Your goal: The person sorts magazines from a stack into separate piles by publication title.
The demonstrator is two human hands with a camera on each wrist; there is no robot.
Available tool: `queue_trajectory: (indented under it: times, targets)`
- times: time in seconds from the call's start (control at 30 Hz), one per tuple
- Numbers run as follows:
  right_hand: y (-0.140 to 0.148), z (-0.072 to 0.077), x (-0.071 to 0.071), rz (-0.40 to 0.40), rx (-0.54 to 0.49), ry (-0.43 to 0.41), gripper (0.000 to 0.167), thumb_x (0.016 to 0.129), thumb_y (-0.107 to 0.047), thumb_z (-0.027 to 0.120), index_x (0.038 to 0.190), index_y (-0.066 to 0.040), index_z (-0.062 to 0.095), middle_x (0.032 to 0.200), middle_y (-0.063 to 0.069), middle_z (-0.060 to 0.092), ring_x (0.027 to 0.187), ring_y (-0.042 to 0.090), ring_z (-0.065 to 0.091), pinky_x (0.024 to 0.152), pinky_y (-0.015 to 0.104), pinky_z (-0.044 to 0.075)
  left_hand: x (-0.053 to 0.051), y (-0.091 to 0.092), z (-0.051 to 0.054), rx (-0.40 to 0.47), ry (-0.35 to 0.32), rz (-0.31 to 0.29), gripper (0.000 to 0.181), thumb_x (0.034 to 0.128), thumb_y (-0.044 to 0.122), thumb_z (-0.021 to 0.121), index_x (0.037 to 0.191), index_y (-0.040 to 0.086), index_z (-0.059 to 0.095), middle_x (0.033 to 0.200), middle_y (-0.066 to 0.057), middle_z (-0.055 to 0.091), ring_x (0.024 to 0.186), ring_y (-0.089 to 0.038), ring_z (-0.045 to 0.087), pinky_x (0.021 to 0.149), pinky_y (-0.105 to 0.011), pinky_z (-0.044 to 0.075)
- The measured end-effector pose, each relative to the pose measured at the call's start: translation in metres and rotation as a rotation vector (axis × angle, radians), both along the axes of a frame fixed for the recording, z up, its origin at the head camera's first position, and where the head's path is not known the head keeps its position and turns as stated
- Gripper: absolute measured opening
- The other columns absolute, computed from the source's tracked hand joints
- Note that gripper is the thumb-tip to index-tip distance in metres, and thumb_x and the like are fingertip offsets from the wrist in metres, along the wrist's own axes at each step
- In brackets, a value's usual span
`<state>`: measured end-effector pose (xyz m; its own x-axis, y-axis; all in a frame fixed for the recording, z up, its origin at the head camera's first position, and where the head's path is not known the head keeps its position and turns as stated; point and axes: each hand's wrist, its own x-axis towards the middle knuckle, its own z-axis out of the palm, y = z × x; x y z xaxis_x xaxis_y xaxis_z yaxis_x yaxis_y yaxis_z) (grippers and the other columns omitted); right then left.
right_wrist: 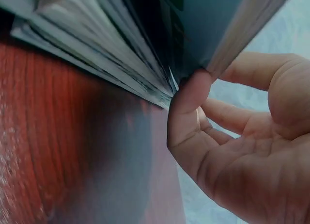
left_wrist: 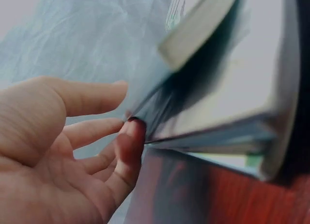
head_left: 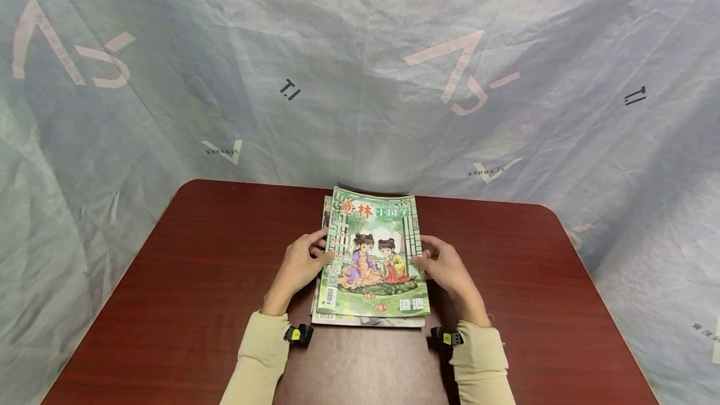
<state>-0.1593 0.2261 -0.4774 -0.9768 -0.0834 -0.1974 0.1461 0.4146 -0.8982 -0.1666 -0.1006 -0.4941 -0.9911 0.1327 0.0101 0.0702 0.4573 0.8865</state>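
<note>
A magazine with a green illustrated cover (head_left: 374, 249) showing two cartoon children lies between my hands, over a stack of other magazines (head_left: 368, 322). At its left edge my left hand (head_left: 298, 264) holds it, thumb by the cover and fingers lower down. My right hand (head_left: 452, 269) grips the opposite edge the same way. In the left wrist view the top magazine (left_wrist: 201, 32) is blurred and tilted above the stack (left_wrist: 252, 83), the curled fingers against its side. The right wrist view shows a gap between the raised magazine (right_wrist: 213, 25) and the pages (right_wrist: 92, 44) below.
The stack rests on a dark red wooden table (head_left: 197, 280), near the middle. Behind and around it hangs a grey printed cloth (head_left: 360, 130). Black wrist cameras (head_left: 299, 334) sit on both sleeves, close to the stack's front edge.
</note>
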Motion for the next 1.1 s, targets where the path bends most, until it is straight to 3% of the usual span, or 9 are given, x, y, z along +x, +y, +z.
queue_trajectory:
  times: [0.23, 0.53, 0.7, 1.1]
  targets:
    - [0.004, 0.004, 0.001, 0.052, -0.086, -0.025, 0.064, 0.108, 0.0, 0.065, 0.167, 0.006, 0.04, 0.098, 0.005, 0.046, 0.092, 0.022, 0.058, 0.071, 0.036, 0.058, 0.002, -0.001, 0.006, 0.031, -0.052, -0.06, 0.066, 0.1041, 0.005, 0.075, 0.165, -0.001, 0.05, 0.139, -0.025, 0.066, 0.109, -0.031, 0.074, 0.086, -0.045, 0.062]
    - [0.012, 0.01, 0.002, 0.138, -0.129, -0.06, 0.069, 0.11, 0.002, 0.058, 0.173, -0.001, 0.03, 0.106, 0.01, 0.045, 0.084, 0.023, 0.054, 0.069, 0.035, 0.052, 0.004, -0.004, 0.01, 0.1, -0.158, -0.091, 0.076, 0.1, -0.001, 0.069, 0.17, 0.0, 0.041, 0.141, -0.028, 0.061, 0.119, -0.039, 0.074, 0.088, -0.043, 0.063]
    - [0.014, 0.01, 0.003, 0.156, -0.111, -0.058, 0.071, 0.109, 0.004, 0.058, 0.173, -0.001, 0.028, 0.105, 0.01, 0.052, 0.084, 0.021, 0.059, 0.07, 0.039, 0.06, 0.005, -0.005, 0.011, 0.097, -0.157, -0.094, 0.076, 0.0985, -0.002, 0.069, 0.17, 0.0, 0.042, 0.136, -0.029, 0.065, 0.12, -0.044, 0.074, 0.086, -0.045, 0.062]
    - [0.02, 0.013, 0.003, 0.119, -0.129, -0.063, 0.072, 0.106, 0.009, 0.057, 0.172, 0.001, 0.03, 0.095, 0.005, 0.053, 0.076, 0.018, 0.055, 0.063, 0.037, 0.057, 0.008, 0.002, 0.015, 0.127, -0.151, -0.103, 0.075, 0.1008, -0.003, 0.068, 0.171, 0.002, 0.041, 0.142, -0.029, 0.064, 0.121, -0.04, 0.072, 0.091, -0.046, 0.063]
